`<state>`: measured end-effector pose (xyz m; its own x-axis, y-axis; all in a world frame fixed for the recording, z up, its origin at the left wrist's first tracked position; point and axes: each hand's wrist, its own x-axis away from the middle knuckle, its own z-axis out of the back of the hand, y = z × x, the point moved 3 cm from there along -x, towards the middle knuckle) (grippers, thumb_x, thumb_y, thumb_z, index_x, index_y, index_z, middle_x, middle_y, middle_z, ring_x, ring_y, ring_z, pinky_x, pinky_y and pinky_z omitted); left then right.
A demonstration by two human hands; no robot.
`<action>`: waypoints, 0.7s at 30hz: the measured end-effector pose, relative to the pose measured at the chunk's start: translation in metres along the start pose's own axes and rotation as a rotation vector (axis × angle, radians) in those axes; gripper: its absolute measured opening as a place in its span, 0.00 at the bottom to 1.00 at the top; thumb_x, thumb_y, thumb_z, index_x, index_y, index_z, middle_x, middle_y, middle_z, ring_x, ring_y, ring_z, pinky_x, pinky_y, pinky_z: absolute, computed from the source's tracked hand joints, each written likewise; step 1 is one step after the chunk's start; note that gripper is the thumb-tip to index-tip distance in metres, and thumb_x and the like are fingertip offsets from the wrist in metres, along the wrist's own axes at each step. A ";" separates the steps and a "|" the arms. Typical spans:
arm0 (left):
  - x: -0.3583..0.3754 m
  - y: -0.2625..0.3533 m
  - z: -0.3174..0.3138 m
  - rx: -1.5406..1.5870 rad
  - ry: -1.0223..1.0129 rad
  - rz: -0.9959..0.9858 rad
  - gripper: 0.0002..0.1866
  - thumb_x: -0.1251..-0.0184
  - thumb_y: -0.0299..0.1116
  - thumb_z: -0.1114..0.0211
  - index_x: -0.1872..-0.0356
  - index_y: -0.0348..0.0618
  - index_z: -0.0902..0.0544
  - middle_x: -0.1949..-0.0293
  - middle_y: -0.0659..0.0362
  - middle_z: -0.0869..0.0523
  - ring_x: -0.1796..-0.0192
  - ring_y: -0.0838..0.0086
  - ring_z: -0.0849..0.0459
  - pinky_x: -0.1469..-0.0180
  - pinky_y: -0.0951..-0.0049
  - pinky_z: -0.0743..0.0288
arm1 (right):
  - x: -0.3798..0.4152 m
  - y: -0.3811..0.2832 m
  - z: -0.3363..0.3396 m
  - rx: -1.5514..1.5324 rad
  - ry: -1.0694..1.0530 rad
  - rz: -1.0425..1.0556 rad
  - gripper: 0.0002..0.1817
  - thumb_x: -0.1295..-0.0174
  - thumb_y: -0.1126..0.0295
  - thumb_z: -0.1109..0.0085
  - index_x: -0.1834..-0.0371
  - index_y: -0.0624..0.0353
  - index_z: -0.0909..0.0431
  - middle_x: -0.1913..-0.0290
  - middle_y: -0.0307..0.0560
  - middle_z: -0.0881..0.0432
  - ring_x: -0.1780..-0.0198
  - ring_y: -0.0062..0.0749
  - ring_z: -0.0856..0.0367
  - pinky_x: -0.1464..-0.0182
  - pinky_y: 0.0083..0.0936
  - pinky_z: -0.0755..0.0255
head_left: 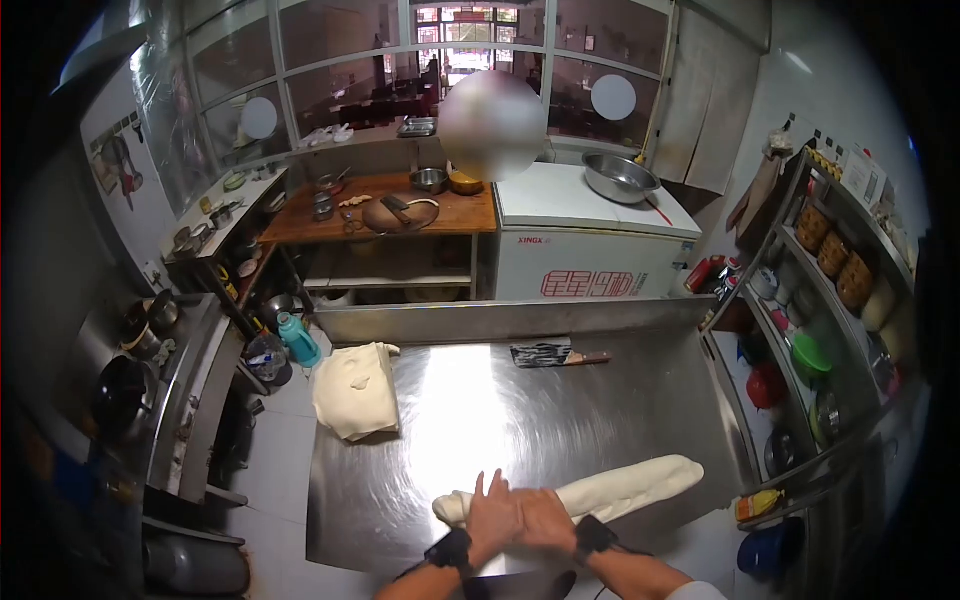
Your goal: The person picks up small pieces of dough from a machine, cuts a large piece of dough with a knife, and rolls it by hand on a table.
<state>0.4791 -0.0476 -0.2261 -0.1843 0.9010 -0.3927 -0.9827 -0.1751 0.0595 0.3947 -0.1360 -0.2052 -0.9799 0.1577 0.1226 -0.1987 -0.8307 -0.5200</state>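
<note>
A long, thick roll of pale dough (635, 487) lies across the front of the steel worktop, slanting up to the right. My left hand (494, 517) rests on the dough near its left end, fingers stretched out and apart. Right beside it, my right hand (545, 518) lies flat across the roll, its fingertips partly hidden against the left hand. Both wrists wear black bands. At the left of the worktop sits a large folded slab of dough (357, 392) with a small scrap on top.
Near the worktop's (480, 400) back edge lies a cleaver (545, 356) with a wooden handle. A turquoise flask (298, 340) stands on the left. Shelves with bowls and jars (810, 229) line the right side. Behind stand a white freezer (590, 255) and a wooden table (345, 222).
</note>
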 end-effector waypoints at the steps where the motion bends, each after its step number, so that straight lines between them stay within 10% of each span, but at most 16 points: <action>1: 0.016 0.009 0.003 0.063 0.012 -0.014 0.15 0.37 0.39 0.42 0.64 0.39 0.12 0.58 0.47 0.13 0.49 0.55 0.17 0.47 0.53 0.27 | 0.015 -0.014 -0.003 -0.011 0.005 -0.005 0.22 0.43 0.53 0.36 0.53 0.58 0.17 0.54 0.54 0.14 0.51 0.55 0.17 0.50 0.45 0.28; 3: 0.042 0.034 0.011 0.261 -0.021 0.162 0.12 0.38 0.37 0.41 0.68 0.40 0.13 0.65 0.48 0.13 0.58 0.55 0.16 0.52 0.55 0.26 | 0.039 -0.028 -0.013 0.087 0.193 0.026 0.21 0.44 0.56 0.36 0.50 0.53 0.16 0.56 0.49 0.13 0.48 0.46 0.15 0.40 0.47 0.30; 6: 0.139 0.062 -0.108 0.219 -0.032 0.363 0.22 0.32 0.36 0.43 0.41 0.37 0.19 0.41 0.42 0.17 0.37 0.46 0.24 0.27 0.39 0.43 | 0.037 -0.002 -0.063 0.182 0.386 0.090 0.18 0.43 0.56 0.37 0.54 0.55 0.16 0.57 0.49 0.14 0.51 0.44 0.16 0.48 0.42 0.29; 13: -0.026 -0.036 -0.067 0.407 -0.332 0.388 0.13 0.40 0.38 0.40 0.80 0.45 0.16 0.77 0.53 0.14 0.71 0.56 0.15 0.59 0.51 0.25 | -0.060 0.088 -0.078 0.104 0.023 -0.128 0.09 0.41 0.61 0.41 0.64 0.52 0.18 0.64 0.45 0.14 0.56 0.45 0.17 0.54 0.43 0.25; 21: -0.050 -0.052 -0.099 0.151 -0.029 0.474 0.13 0.38 0.36 0.41 0.80 0.46 0.17 0.80 0.51 0.16 0.74 0.52 0.17 0.64 0.51 0.26 | -0.094 0.104 -0.043 0.112 0.287 -0.103 0.15 0.45 0.57 0.35 0.63 0.58 0.17 0.50 0.51 0.14 0.40 0.43 0.21 0.45 0.43 0.29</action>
<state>0.5405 -0.1231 -0.2998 -0.6095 0.7472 -0.2650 -0.7816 -0.5103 0.3588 0.4649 -0.2143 -0.3069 -0.9233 0.3753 -0.0821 -0.3096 -0.8535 -0.4192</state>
